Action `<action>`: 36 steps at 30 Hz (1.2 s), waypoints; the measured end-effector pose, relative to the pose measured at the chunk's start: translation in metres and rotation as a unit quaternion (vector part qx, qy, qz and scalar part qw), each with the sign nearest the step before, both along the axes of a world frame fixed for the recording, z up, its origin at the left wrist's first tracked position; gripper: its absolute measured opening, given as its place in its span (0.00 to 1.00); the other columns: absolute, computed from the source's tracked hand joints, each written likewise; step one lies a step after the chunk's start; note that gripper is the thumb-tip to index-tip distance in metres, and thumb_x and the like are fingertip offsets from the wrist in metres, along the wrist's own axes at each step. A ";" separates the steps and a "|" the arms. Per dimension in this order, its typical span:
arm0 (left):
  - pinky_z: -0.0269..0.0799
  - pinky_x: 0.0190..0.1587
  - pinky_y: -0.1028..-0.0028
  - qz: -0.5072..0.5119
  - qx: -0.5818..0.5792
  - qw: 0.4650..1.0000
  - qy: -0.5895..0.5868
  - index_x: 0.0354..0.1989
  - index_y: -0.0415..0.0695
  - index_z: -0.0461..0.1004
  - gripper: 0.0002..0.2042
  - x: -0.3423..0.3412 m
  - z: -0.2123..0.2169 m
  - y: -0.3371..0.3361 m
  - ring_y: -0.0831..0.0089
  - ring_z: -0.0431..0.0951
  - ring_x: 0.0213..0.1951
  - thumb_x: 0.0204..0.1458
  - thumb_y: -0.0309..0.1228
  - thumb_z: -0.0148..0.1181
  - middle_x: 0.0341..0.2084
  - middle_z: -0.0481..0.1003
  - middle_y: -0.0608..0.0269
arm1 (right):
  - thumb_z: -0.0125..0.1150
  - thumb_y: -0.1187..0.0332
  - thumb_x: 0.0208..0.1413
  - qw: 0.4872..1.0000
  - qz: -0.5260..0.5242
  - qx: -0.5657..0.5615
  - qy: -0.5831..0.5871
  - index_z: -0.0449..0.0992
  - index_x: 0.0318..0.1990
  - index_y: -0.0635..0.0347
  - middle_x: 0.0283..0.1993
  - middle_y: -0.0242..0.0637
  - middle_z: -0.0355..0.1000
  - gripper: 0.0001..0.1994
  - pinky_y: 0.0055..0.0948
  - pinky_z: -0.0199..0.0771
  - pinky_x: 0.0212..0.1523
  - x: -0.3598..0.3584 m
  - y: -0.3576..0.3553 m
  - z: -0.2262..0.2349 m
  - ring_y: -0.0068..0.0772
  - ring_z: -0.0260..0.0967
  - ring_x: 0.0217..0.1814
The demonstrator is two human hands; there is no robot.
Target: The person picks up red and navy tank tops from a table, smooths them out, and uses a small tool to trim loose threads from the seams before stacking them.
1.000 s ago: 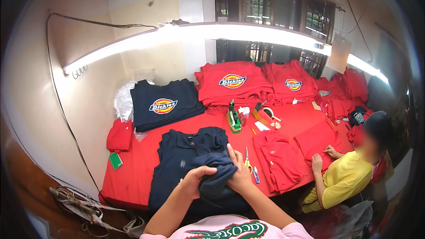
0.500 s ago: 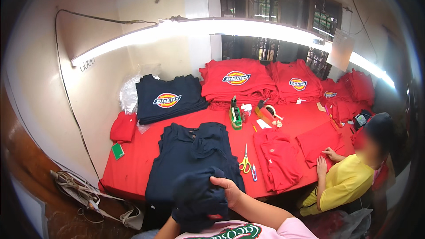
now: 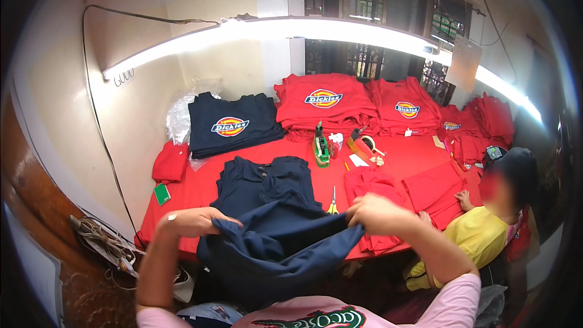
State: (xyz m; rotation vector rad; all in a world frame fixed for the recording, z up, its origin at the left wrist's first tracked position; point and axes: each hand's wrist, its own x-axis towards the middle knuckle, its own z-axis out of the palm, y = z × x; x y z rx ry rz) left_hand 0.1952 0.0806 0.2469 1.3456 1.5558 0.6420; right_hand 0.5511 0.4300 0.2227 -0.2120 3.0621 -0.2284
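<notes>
A dark navy garment (image 3: 276,255) is stretched wide between my two hands, its middle sagging in folds. My left hand (image 3: 193,222) is closed on its left edge. At the opposite edge my right hand (image 3: 379,214) grips the cloth, slightly smeared by motion. The garment hangs at the table's front edge, over the lower part of a stack of navy sleeveless shirts (image 3: 243,183). Just beyond the right half of the garment lie scissors (image 3: 333,204) with yellow handles, partly hidden.
Folded navy shirts (image 3: 234,140) and red shirts (image 3: 325,118) line the back of the red-covered table (image 3: 209,173). A green tape dispenser (image 3: 322,150) and a red one (image 3: 364,149) stand mid-table. On the right, a person in yellow (image 3: 480,240) handles red cloth (image 3: 434,188).
The navy garment was bunched near my chest; now it is spread open between my raised, parted hands. The person on the right has shifted their hands slightly on the red cloth.
</notes>
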 end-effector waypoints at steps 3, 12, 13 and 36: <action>0.50 0.79 0.46 -0.057 -0.084 0.866 0.489 0.53 0.47 0.86 0.17 0.051 0.074 0.006 0.48 0.84 0.52 0.69 0.45 0.59 0.43 0.85 0.48 | 0.68 0.70 0.46 0.965 -0.083 0.243 0.054 0.90 0.35 0.43 0.38 0.20 0.83 0.10 0.51 0.63 0.72 0.034 0.029 0.047 0.29 0.76 0.54; 0.33 0.83 0.36 0.198 0.371 0.537 0.731 0.31 0.37 0.80 0.10 0.071 0.157 -0.023 0.54 0.73 0.70 0.48 0.32 0.68 0.54 0.83 0.54 | 0.64 0.79 0.43 0.808 -0.178 0.415 0.379 0.81 0.62 0.49 0.60 0.36 0.78 0.33 0.59 0.54 0.78 0.085 -0.006 0.184 0.45 0.66 0.74; 0.32 0.83 0.35 0.158 0.370 0.529 0.747 0.30 0.38 0.80 0.09 0.069 0.155 -0.023 0.55 0.70 0.73 0.48 0.32 0.66 0.54 0.83 0.55 | 0.64 0.79 0.41 0.818 -0.140 0.414 0.374 0.83 0.58 0.51 0.59 0.37 0.79 0.30 0.58 0.57 0.75 0.079 0.000 0.171 0.45 0.68 0.72; 0.66 0.34 0.78 0.203 0.263 0.940 0.080 0.42 0.38 0.82 0.07 0.051 0.053 0.018 0.85 0.72 0.34 0.62 0.28 0.63 0.33 0.77 0.75 | 0.75 0.62 0.53 0.923 0.087 -0.328 0.183 0.87 0.45 0.63 0.37 0.44 0.83 0.16 0.34 0.80 0.41 -0.086 -0.104 0.161 0.38 0.82 0.38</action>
